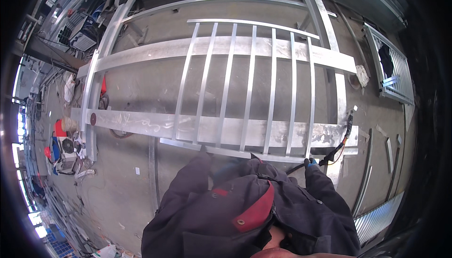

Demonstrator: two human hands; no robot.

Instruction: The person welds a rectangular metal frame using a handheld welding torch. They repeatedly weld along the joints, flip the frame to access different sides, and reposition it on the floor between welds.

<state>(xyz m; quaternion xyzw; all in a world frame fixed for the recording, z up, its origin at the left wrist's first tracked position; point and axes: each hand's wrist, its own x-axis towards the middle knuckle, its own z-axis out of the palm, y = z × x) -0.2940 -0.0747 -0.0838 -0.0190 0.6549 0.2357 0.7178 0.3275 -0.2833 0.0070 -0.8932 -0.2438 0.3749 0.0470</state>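
Note:
An aluminium railing panel (251,65) with several upright bars lies across two wide beams in front of me. My right hand (310,163), in a blue glove, is at the right end of the panel's near rail (228,151). Its fingertips close on the rail there; the rest is hidden by the sleeve. A black cable (340,150) passes just beside this hand. My left hand (205,151) is near the left part of the same rail, dark and blurred, its fingers not readable.
The near beam (132,121) and far beam (155,53) rest on a metal frame with a right post (340,88). At right stands another slatted panel (398,70) with dark cloth on it; metal bars (365,187) lie on the floor. Tools and a fan-like machine (69,146) crowd the left.

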